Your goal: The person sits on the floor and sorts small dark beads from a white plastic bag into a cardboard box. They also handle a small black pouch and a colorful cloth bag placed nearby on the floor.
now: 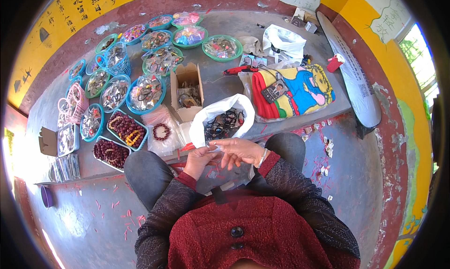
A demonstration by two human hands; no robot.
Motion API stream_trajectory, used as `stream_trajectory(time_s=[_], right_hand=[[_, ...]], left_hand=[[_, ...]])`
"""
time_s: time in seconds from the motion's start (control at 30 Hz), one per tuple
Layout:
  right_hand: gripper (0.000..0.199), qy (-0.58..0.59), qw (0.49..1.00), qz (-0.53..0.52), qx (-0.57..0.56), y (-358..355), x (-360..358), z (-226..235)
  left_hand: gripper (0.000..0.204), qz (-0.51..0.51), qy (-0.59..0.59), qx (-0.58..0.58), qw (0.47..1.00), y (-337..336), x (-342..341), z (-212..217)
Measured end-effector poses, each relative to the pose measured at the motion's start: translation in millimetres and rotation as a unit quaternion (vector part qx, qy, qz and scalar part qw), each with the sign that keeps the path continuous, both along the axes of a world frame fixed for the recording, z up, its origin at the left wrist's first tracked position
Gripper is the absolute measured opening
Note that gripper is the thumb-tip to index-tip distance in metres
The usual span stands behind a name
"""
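My left hand point(197, 162) is closed, its thumb and fingers pinching a small whitish, see-through plastic piece point(215, 149). From the other side my right hand point(242, 151) meets it with thumb and forefinger, while its remaining fingers hang loosely bent. What lies inside the plastic, if anything, is too small to tell. Just beyond both hands stands an opened white plastic bag point(248, 108) filled with dark, looped bands point(226, 124). Left of it, a reddish bead bracelet point(161, 132) rests on a stack of clear plastic bags point(164, 118).
An open cardboard box point(180, 81) with small packets stands behind the white bag. Round baskets point(149, 95) of packaged trinkets and trays of dark beads point(125, 129) crowd the left. To the right lie a colourful folded towel point(300, 92) and a long silvery board point(349, 72) against the wall.
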State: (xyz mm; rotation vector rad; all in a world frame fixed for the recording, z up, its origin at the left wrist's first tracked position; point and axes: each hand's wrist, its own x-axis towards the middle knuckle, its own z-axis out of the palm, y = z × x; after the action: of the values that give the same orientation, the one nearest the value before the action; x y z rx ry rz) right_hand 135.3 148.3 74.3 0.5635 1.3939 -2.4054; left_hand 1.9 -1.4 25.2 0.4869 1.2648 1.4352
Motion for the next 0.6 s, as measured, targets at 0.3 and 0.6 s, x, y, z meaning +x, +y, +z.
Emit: stream_trajectory(time_s=[0.3,0.6], right_hand=[[0.037,0.007,0.978,-0.080,0.192,-3.8,-1.3,-1.0],[0.014,0.130,0.646,-0.019,0.752,-16.5,-1.3,-16.3]], left_hand=[[0.015,0.073,-0.146,0.001,0.987,-1.1,-10.5,-5.9],[0.033,0.096,0.070,-0.018,0.993,-0.1,-7.2,-11.0]])
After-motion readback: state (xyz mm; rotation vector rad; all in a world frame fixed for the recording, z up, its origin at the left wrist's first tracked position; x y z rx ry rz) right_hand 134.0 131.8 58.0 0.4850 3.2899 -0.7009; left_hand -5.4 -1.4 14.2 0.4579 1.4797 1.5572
